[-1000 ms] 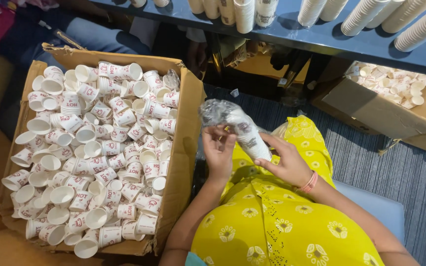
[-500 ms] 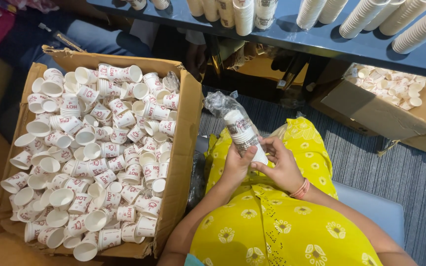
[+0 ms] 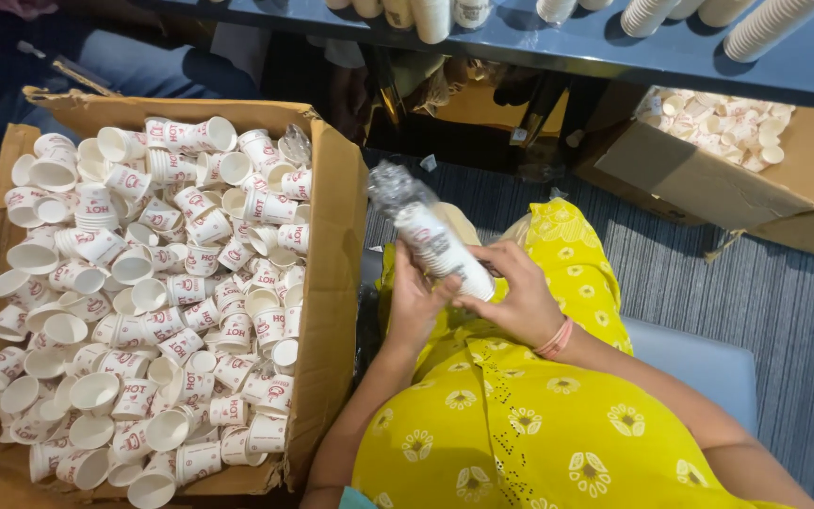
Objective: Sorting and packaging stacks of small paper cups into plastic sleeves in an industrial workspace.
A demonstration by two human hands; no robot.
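A stack of paper cups (image 3: 440,247), wrapped in a clear plastic sleeve, is held between both hands above the lap. The left hand (image 3: 414,303) is closed around the lower end of the stack from the left side, with the fingers curled against the sleeve. The right hand (image 3: 511,292) is closed over the same end from the right side, with its fingers (image 3: 479,256) laid across the cups. The stack is tilted, its upper end pointing up and away to the left of both hands. At that upper end the plastic sleeve (image 3: 391,182) is bunched into a crumpled tail beyond the last cup.

A pink bangle (image 3: 555,340) is worn at the wrist of the right hand. A yellow garment (image 3: 520,424) with a white flower print is seen directly below both hands.

To the left of the left hand, a large open cardboard box (image 3: 332,273) is placed, its near wall just beside the stack. The box is filled with loose white paper cups (image 3: 143,302) bearing red print, lying in all directions. Above and to the right of the right hand, well apart from it, a second cardboard box (image 3: 708,160) with smaller pale cups is placed. Beyond both hands, a blue shelf (image 3: 614,57) is fitted, on which further stacks of cups (image 3: 765,28) are laid.
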